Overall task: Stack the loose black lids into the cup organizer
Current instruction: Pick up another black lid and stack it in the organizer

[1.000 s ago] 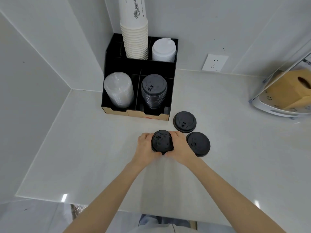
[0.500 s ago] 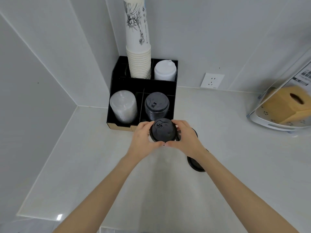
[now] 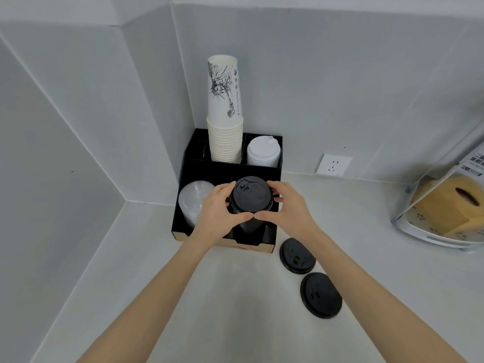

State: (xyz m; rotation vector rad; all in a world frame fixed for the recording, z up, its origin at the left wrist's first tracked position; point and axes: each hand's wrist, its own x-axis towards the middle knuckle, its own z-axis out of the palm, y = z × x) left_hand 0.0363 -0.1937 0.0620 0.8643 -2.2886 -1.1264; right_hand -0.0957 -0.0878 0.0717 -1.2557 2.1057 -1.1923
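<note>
A black cup organizer (image 3: pixel 199 233) stands in the counter's corner. My left hand (image 3: pixel 218 209) and my right hand (image 3: pixel 284 206) both grip a black lid (image 3: pixel 251 195) from either side, right over the stack of black lids in the organizer's front right compartment. The stack below is mostly hidden by the lid and my hands. Two loose black lids lie on the counter to the right: one (image 3: pixel 297 255) by the organizer's front corner, another (image 3: pixel 320 294) nearer to me.
The organizer also holds clear lids (image 3: pixel 192 199) front left, stacked paper cups (image 3: pixel 225 121) at the back and white lids (image 3: pixel 263 151) back right. A wall socket (image 3: pixel 334 165) and a tray with a brown tissue box (image 3: pixel 450 205) are at right.
Both hands lifted the black lid off the counter and carried it away from me, up over the organizer's black lid stack. The view has tilted upward.
</note>
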